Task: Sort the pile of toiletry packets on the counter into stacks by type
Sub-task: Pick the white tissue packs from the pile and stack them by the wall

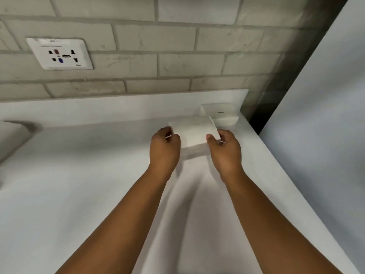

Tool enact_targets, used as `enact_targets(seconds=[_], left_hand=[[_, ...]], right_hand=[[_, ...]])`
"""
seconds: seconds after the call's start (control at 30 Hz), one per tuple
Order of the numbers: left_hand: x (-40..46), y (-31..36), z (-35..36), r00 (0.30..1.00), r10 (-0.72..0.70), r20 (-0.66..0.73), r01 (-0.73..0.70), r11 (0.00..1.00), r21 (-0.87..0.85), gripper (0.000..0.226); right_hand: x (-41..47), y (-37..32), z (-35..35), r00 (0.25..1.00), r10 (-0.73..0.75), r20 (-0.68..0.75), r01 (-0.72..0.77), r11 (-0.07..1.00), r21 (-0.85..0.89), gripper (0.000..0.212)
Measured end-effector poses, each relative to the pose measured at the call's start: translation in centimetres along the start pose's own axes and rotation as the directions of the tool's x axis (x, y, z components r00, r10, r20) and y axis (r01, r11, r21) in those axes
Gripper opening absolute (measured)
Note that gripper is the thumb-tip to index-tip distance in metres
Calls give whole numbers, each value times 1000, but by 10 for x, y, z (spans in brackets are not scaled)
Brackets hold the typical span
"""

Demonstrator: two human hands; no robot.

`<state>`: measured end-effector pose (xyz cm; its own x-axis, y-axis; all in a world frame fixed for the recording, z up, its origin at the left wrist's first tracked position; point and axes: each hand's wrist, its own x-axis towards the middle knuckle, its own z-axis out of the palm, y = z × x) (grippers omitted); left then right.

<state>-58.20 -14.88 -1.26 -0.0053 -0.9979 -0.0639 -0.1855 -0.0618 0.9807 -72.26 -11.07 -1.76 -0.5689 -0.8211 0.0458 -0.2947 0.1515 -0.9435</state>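
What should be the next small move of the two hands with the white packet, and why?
Probably lower the flat white paper packet onto the white counter and release it, perhaps beside the white rectangular stack near the wall. Both the left hand and the right hand pinch its near edges. I cannot tell whether its type matches that stack.

Both arms outstretched, bare; left hand [165,147] and right hand [225,149] fingers curled, pinching, knuckles up.

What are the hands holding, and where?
Left hand and right hand grip a white packet stack by its left and right ends.
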Motion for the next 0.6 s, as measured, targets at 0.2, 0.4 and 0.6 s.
enact_targets(seconds=[0.2,0.4,0.6], left_hand=[[53,16,72,997,-53,61,57,996,-62,34],[108,26,114,995,-41,90,49,995,-82,31],[133,27,132,997,-49,65,57,990,-131,35]], right_hand=[[72,16,-44,998,-17,-67,17,1000,0,27],[135,28,-54,996,-3,-86,3,1000,4,18],[171,38,-49,997,1,-79,0,1000,8,18]])
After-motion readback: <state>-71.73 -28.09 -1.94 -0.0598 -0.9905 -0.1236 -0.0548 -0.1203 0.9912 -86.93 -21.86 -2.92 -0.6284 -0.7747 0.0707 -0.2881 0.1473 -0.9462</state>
